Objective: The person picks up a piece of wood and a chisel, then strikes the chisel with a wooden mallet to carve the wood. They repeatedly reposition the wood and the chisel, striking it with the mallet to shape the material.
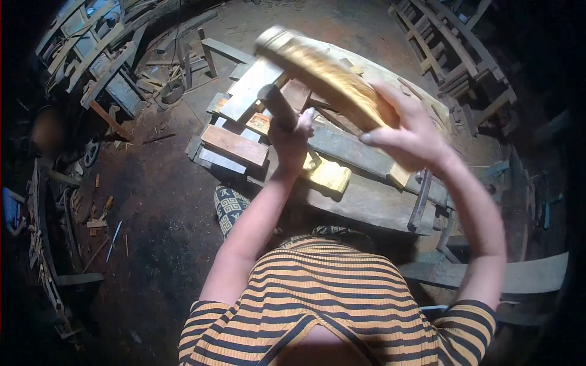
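Note:
My left hand [292, 137] is closed around a round wooden handle [276, 104] that rises up and to the left. My right hand [408, 135] grips a long pale carved wooden piece [323, 70], held raised and slanted from upper left to lower right above the workbench [366, 195]. A small yellow carved wood block [329, 175] lies on the bench just below my left hand. My striped orange and black shirt fills the bottom of the view.
Several planks [235, 143] are stacked at the bench's left end. Wooden frames [452, 49] lean at the upper right, and window-like frames [91, 43] at the upper left. Scrap wood litters the dirt floor [146, 201] on the left.

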Demonstrator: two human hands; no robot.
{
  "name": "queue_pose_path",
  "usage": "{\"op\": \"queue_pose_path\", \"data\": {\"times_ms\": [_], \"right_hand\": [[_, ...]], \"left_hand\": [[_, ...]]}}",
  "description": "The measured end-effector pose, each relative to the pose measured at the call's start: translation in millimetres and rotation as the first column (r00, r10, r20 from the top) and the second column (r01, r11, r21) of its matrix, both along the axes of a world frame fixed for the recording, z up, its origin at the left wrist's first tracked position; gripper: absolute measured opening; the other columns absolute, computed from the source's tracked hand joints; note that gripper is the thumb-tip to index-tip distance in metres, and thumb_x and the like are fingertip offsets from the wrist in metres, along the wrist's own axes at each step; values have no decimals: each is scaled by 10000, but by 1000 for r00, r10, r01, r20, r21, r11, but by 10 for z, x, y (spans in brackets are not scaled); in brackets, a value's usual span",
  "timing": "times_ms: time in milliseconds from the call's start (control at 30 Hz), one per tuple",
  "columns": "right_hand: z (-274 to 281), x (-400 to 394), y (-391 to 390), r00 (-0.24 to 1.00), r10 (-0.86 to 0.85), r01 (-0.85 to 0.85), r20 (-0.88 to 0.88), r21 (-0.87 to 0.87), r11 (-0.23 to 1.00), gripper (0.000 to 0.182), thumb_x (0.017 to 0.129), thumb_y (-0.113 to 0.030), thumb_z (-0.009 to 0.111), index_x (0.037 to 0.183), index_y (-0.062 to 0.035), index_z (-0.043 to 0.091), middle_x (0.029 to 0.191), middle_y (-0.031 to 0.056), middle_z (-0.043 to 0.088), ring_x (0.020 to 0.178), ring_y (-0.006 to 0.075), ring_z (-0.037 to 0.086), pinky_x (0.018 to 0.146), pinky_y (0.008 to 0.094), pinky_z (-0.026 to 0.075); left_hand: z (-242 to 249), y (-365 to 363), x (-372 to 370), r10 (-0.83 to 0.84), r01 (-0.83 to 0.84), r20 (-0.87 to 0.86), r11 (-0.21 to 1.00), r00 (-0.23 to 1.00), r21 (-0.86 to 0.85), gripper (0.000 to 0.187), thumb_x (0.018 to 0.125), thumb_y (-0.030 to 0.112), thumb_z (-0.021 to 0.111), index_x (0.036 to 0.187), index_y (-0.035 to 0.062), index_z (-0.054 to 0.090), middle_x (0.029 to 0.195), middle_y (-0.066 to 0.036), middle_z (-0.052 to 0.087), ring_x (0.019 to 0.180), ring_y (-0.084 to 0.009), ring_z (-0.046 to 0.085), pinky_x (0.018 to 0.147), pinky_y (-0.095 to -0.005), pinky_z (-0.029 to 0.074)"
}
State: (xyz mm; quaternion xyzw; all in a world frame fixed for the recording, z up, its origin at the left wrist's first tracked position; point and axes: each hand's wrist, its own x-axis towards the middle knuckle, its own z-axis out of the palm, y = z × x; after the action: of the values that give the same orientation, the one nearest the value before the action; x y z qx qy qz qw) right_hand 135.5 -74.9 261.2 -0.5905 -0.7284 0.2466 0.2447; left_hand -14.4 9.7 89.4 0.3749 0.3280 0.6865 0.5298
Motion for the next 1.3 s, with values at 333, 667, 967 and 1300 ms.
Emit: {"op": "queue_pose_path", "data": {"times_ms": [333,667,967,1300], "right_hand": [[-2373,303,-863,135,-663,-186,-736,-676,713,333,842,-261,559,1072,-34,475,798,115,599,615,178,604,528,297,516],[-2417,292,-876,193,-590,-165,-784,-618,768,420,832,-289,565,1143,-36,441,802,118,602,617,172,622,517,263,527],[-2135,552,-622,91,-629,142,-772,-615,775,406,842,-267,559,1139,-23,427,771,121,584,561,175,593,469,275,508],[-1201,676,-720,436,-290,433,-852,-84,898,466,761,-106,594,1190,13,457,864,82,584,715,136,586,587,242,481]], "left_hand": [[-82,326,-140,150,-62,322,961,935,-268,165,811,59,640,884,56,493,636,-11,499,453,-97,469,407,-250,416],[71,-199,52,-66,217,-407,916,911,337,151,770,59,652,858,44,530,673,-22,551,550,-94,534,532,-251,450],[-125,-375,211,-150,364,-452,822,880,437,304,689,33,703,951,57,552,797,-53,601,717,-139,604,645,-279,492],[55,-529,314,-194,517,-535,648,822,560,303,624,77,737,865,58,555,750,-93,569,664,-252,588,591,-318,464]]}}
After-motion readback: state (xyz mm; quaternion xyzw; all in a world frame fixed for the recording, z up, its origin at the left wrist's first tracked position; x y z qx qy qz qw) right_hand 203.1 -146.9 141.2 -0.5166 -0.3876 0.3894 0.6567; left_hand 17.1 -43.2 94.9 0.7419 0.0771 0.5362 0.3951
